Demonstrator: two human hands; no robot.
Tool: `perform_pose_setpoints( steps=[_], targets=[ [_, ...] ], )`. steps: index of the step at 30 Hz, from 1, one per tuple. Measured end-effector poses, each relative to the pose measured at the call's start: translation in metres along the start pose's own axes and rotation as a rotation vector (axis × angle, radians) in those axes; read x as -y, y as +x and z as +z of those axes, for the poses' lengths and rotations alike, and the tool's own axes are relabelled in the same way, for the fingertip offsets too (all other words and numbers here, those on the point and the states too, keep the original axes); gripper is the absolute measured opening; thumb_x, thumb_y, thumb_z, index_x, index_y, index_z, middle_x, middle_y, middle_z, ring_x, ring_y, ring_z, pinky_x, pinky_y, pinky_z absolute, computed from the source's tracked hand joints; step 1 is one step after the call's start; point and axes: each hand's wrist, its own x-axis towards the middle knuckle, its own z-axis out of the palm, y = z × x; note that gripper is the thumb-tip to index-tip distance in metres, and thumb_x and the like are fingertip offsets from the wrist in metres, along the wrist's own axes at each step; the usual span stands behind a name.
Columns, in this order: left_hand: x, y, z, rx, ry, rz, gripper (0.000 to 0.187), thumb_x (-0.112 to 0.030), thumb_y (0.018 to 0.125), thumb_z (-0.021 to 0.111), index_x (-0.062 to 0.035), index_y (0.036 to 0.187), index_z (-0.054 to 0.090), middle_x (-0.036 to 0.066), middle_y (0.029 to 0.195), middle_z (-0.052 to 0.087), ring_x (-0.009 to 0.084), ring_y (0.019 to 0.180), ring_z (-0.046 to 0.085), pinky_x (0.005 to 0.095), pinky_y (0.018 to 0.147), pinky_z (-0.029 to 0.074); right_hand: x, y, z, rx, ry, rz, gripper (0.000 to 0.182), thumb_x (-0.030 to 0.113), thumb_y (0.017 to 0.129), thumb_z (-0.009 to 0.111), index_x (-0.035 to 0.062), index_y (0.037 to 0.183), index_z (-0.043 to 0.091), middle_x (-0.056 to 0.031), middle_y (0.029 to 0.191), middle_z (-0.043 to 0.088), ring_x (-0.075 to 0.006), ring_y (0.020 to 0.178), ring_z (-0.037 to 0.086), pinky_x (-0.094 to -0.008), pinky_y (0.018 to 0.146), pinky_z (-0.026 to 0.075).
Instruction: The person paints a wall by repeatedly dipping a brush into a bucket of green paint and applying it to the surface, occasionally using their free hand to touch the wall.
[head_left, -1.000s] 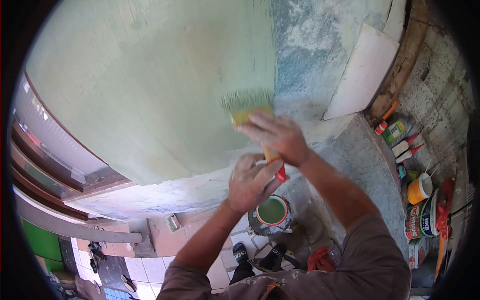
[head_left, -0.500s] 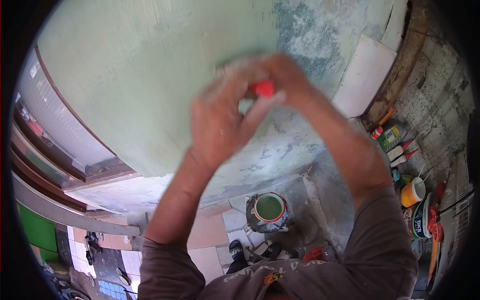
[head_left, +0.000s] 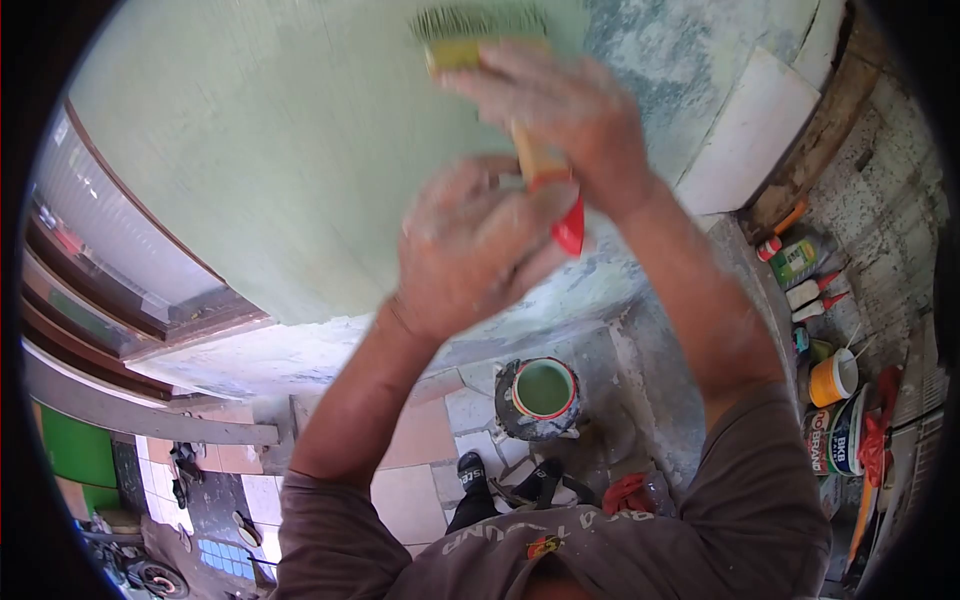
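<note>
A wide paintbrush (head_left: 540, 157) with dark bristles, a yellowish ferrule and a red-tipped handle is held up against the pale green wall (head_left: 330, 130). My right hand (head_left: 575, 115) is closed on it high up, fingers lying across the ferrule. Lower down, my left hand (head_left: 475, 240) wraps round the handle near its red end. The bristles point upward at the top of the view and look to be on the wall. Below my hands stands a paint-smeared bucket (head_left: 508, 402) with green paint inside.
Bluish patchy wall (head_left: 650, 60) lies to the right, beside a white panel (head_left: 750, 130). Bottles (head_left: 800, 258), a yellow cup (head_left: 828, 382) and a paint tub (head_left: 828, 440) line the right side. A window frame (head_left: 190, 330) is at the left. My feet are near the bucket.
The paintbrush has turned into clearer view, its bristles now showing at the top. Its red handle end has moved down and right. Both hands still hold it, and the view has shifted slightly.
</note>
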Motion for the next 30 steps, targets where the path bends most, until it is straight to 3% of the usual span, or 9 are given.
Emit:
perform_pose_setpoints(
  steps=[3, 11, 16, 19, 22, 23, 25, 29, 30],
  targets=[
    [-0.015, -0.07, 0.025, 0.068, -0.064, -0.127, 0.045, -0.023, 0.077, 0.087, -0.0142, 0.118, 0.072, 0.006, 0.104, 0.074, 0.0278, 0.104, 0.069, 0.043, 0.082, 0.056, 0.038, -0.061, 0.016, 0.114, 0.021, 0.086, 0.038, 0.022, 0.09, 0.066, 0.0242, 0.127, 0.078, -0.004, 0.128, 0.071, -0.022, 0.119, 0.07, -0.039, 0.085, 0.055],
    [-0.049, -0.2, 0.058, 0.247, -0.173, -0.335, 0.052, -0.023, 0.074, 0.094, -0.012, 0.118, 0.069, 0.008, 0.106, 0.077, 0.0323, 0.103, 0.07, 0.0426, 0.082, 0.056, 0.105, -0.189, 0.058, 0.297, 0.179, 0.181, 0.041, 0.023, 0.088, 0.068, 0.0169, 0.128, 0.077, -0.0101, 0.127, 0.071, -0.026, 0.121, 0.069, -0.0383, 0.085, 0.054],
    [-0.068, -0.235, 0.068, 0.281, -0.225, -0.645, 0.045, -0.022, 0.078, 0.092, -0.0095, 0.114, 0.069, 0.009, 0.098, 0.077, 0.0299, 0.092, 0.073, 0.042, 0.083, 0.057, 0.141, -0.248, 0.073, 0.574, 0.576, 0.427, 0.035, 0.027, 0.088, 0.07, 0.0192, 0.122, 0.077, -0.0072, 0.122, 0.073, -0.0272, 0.114, 0.072, -0.0413, 0.084, 0.058],
    [-0.055, -0.194, 0.056, 0.355, -0.234, -0.729, 0.039, -0.022, 0.081, 0.091, -0.0082, 0.112, 0.07, 0.009, 0.095, 0.077, 0.0279, 0.083, 0.074, 0.0415, 0.081, 0.058, 0.12, -0.238, 0.082, 0.597, 0.636, 0.36, 0.032, 0.027, 0.09, 0.069, 0.0216, 0.121, 0.075, -0.0046, 0.113, 0.075, -0.0277, 0.107, 0.074, -0.0426, 0.083, 0.06],
    [-0.023, -0.118, 0.036, 0.198, -0.185, -0.549, 0.031, -0.023, 0.086, 0.089, -0.0063, 0.108, 0.074, 0.009, 0.097, 0.077, 0.024, 0.079, 0.075, 0.0378, 0.075, 0.059, 0.059, -0.162, 0.073, 0.588, 0.484, 0.178, 0.032, 0.028, 0.088, 0.071, 0.0218, 0.119, 0.074, -0.0084, 0.105, 0.075, -0.032, 0.095, 0.074, -0.045, 0.082, 0.06],
    [-0.013, -0.078, 0.022, 0.174, -0.147, -0.55, 0.028, -0.024, 0.089, 0.087, -0.0051, 0.107, 0.077, 0.01, 0.096, 0.077, 0.0223, 0.077, 0.074, 0.0358, 0.075, 0.059, 0.04, -0.124, 0.061, 0.696, 0.451, 0.347, 0.025, 0.031, 0.085, 0.074, 0.0217, 0.107, 0.077, -0.0109, 0.103, 0.076, -0.0343, 0.091, 0.074, -0.0473, 0.081, 0.058],
    [-0.001, 0.012, -0.013, 0.059, -0.134, -0.45, 0.031, -0.03, 0.09, 0.087, -0.0044, 0.106, 0.079, 0.011, 0.094, 0.079, 0.0169, 0.075, 0.072, 0.031, 0.07, 0.057, -0.001, -0.028, 0.024, 0.705, 0.41, 0.377, 0.015, 0.03, 0.08, 0.076, 0.0189, 0.091, 0.079, -0.0143, 0.092, 0.076, -0.0367, 0.09, 0.074, -0.0469, 0.082, 0.059],
    [-0.002, 0.152, -0.071, -0.058, 0.149, -0.247, 0.036, -0.034, 0.087, 0.088, -0.0119, 0.113, 0.078, 0.007, 0.085, 0.077, 0.0145, 0.073, 0.072, 0.0299, 0.067, 0.056, -0.058, 0.113, -0.049, 0.303, 0.21, 0.308, 0.032, 0.03, 0.084, 0.076, 0.0185, 0.115, 0.077, -0.0124, 0.103, 0.078, -0.0336, 0.094, 0.075, -0.0442, 0.08, 0.059],
    [0.003, 0.173, -0.075, -0.094, 0.101, -0.082, 0.033, -0.028, 0.088, 0.087, -0.0096, 0.113, 0.075, 0.008, 0.088, 0.076, 0.0145, 0.076, 0.072, 0.0301, 0.068, 0.056, -0.071, 0.149, -0.068, 0.143, 0.294, 0.036, 0.023, 0.025, 0.081, 0.075, 0.0068, 0.081, 0.061, -0.0119, 0.08, 0.071, -0.0322, 0.072, 0.069, -0.042, 0.066, 0.052]
  ],
)
